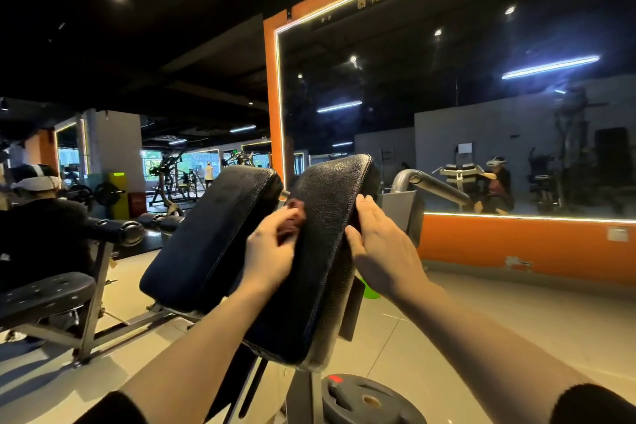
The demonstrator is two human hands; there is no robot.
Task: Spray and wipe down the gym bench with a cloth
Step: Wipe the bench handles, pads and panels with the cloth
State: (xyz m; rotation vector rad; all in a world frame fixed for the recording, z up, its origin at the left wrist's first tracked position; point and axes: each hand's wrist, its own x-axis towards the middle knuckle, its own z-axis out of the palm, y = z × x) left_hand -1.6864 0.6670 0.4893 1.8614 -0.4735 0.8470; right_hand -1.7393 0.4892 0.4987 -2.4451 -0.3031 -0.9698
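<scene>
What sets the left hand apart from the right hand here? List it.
The left hand grips a reddish-brown cloth; the right hand holds nothing.
The left hand's fingers curl round the cloth at the gap between the two black pads; the right hand's fingers lie straighter, over the outer edge of the right pad.
The left hand looks motion-blurred; the right hand is sharp.
Both are bare and touch the right pad.

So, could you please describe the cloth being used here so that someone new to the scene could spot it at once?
Start at the big orange-framed mirror; in front of it stand two black padded bench pads, side by side. On the right pad, near its inner edge by the gap, the left hand holds a small bunched cloth. It is dark reddish-brown, the only soft, crumpled thing against the smooth black padding.
</scene>
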